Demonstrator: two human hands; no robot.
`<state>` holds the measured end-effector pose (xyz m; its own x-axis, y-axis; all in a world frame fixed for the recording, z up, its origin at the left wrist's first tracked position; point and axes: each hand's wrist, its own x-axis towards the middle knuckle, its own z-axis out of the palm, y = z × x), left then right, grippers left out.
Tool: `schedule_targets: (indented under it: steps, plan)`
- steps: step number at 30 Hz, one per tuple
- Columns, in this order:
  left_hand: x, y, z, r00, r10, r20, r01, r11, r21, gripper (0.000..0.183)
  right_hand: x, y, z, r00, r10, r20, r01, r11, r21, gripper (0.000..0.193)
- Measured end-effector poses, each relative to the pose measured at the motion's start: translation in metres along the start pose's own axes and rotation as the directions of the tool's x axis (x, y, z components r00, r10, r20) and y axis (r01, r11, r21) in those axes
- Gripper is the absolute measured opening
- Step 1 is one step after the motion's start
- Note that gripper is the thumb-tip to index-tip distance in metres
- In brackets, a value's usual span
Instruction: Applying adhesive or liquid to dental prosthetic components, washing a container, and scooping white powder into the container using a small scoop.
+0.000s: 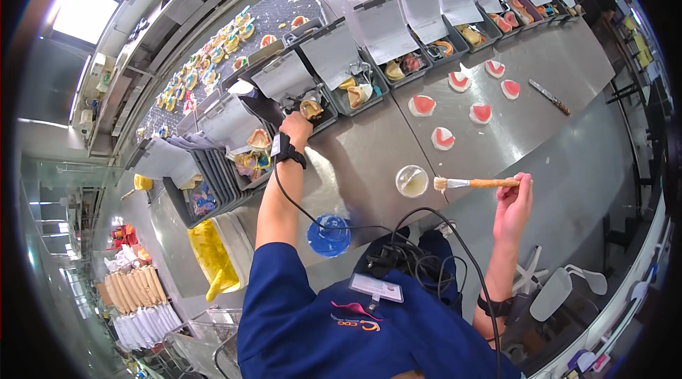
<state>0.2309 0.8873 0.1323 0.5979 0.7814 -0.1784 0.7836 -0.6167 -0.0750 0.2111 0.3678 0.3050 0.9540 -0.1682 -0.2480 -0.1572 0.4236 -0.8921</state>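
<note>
Pale-bristled brush held beside a clear cup at a steel table

A shiny, faintly scratched metal table (pixel 373 141) sweeps across the middle. Along its far edge, grey plastic bins (pixel 373 104) with raised lids (pixel 387 27) hold tan, white and pink dental models (pixel 359 96). At one bin, left of centre, the left hand (pixel 295 125) has curled fingers; whether they grip anything cannot be told. Right of centre, the right hand (pixel 515 201) pinches the wooden handle end of a flat brush (pixel 490 183), fingers nearly closed around it, bristles pointing left. Lower centre sits a round blue bowl (pixel 328 237). Just beyond the bristles, a round clear cup (pixel 412 181) holds pale liquid. Upper right lie six small, rounded white casts (pixel 480 114) topped with smooth pink.
</note>
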Motion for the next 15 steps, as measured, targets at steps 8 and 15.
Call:
schedule_targets:
  steps: [8, 15]
  plan:
    - [0.006, -0.009, -0.067, 0.976, 0.134, 0.171, -0.165, 0.969, 0.186, 0.069, 0.002, 0.004, -0.014, 0.999, -0.027, -0.024, 0.028, 1.000, 0.002, 0.027]
    - [-0.047, -0.039, -0.123, 0.942, 0.238, -0.239, -0.302, 0.909, -0.286, 0.031, -0.002, 0.037, 0.004, 0.932, -0.202, 0.300, 0.332, 0.806, -0.490, 0.021]
